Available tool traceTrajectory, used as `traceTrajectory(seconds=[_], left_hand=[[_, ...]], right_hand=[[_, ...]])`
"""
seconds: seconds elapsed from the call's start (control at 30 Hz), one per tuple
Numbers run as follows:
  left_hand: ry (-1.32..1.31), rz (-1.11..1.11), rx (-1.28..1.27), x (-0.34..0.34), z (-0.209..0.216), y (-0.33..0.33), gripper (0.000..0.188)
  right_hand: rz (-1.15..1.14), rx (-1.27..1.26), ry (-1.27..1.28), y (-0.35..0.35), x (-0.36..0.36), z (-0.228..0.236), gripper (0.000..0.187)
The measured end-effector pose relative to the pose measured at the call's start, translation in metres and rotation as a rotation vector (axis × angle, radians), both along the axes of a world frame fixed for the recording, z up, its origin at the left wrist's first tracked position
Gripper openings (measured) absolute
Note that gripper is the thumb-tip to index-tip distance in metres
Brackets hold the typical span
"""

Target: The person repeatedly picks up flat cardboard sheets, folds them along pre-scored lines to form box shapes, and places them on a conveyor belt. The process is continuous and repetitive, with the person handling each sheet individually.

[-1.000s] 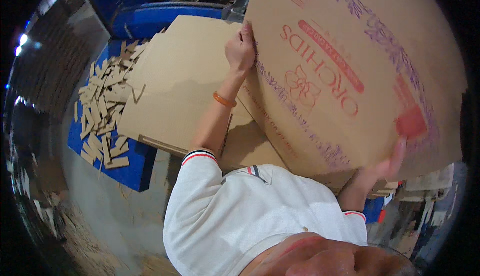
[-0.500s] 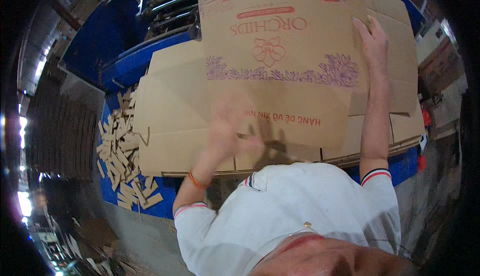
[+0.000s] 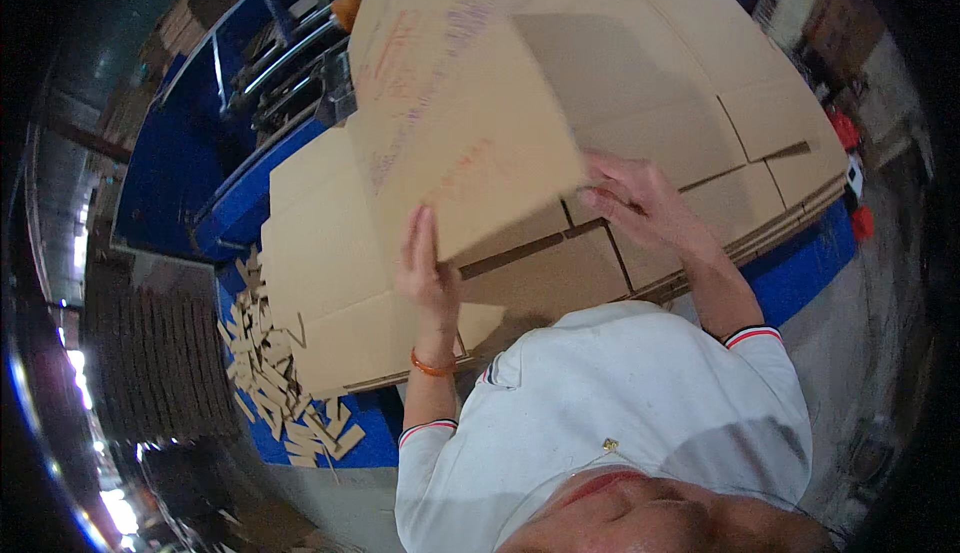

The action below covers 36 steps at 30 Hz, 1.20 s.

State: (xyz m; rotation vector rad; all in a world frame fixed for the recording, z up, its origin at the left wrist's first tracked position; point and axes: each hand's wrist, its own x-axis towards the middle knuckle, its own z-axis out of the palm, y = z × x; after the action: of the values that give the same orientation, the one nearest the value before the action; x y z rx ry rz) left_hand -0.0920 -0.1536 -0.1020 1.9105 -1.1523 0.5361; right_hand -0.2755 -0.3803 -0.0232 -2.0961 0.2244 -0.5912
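Observation:
A large flat brown cardboard sheet with red and purple print is raised at a tilt over a stack of flat cardboard blanks. My left hand grips its lower left edge, fingers up along the board. My right hand holds the lower right corner of the same sheet, fingers curled under the edge. An orange band circles my left wrist. Both arms wear a white shirt with striped cuffs.
The blanks lie on a blue platform. Several cardboard offcut strips are heaped at the platform's left corner. Blue machinery with metal rails stands behind. Dark stacked material is on the left; grey floor lies to the right.
The printed sheet has swung from facing me flat to tilted edgeways on the left. My right hand came down from its top edge to the lower corner; my left hand moved up onto the lower edge.

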Motion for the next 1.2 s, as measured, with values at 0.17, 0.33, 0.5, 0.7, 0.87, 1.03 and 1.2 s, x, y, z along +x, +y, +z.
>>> traceTrajectory(seconds=[0.17,0.33,0.5,0.7,0.87,1.03,1.2], left_hand=[[0.271,0.069,-0.497,0.041,0.019,0.018,0.022],[0.476,0.522,-0.526,0.061,0.083,0.090,0.033],[0.483,0.390,-0.552,0.097,0.074,0.180,0.042],[0.483,0.482,-0.403,0.080,0.042,0.166,0.031],[0.433,0.530,-0.318,0.042,0.030,0.138,0.018],[0.245,0.391,-0.361,0.038,-0.026,0.124,0.018],[0.025,0.175,0.097,0.026,-0.001,0.076,0.055]], right_hand=[[-1.324,-0.585,0.050,-0.096,-0.106,-0.111,0.043],[-1.238,0.672,-0.797,-0.173,-0.258,-0.206,0.048],[-1.134,1.019,-0.926,-0.173,-0.279,-0.196,0.051],[-1.149,0.968,-0.909,-0.150,-0.298,-0.198,0.051],[-1.156,0.523,-0.854,-0.120,-0.249,-0.108,0.046],[-1.199,0.019,-0.676,-0.093,-0.179,-0.084,0.037],[-0.957,-0.535,-0.056,-0.115,-0.118,-0.095,0.029]])
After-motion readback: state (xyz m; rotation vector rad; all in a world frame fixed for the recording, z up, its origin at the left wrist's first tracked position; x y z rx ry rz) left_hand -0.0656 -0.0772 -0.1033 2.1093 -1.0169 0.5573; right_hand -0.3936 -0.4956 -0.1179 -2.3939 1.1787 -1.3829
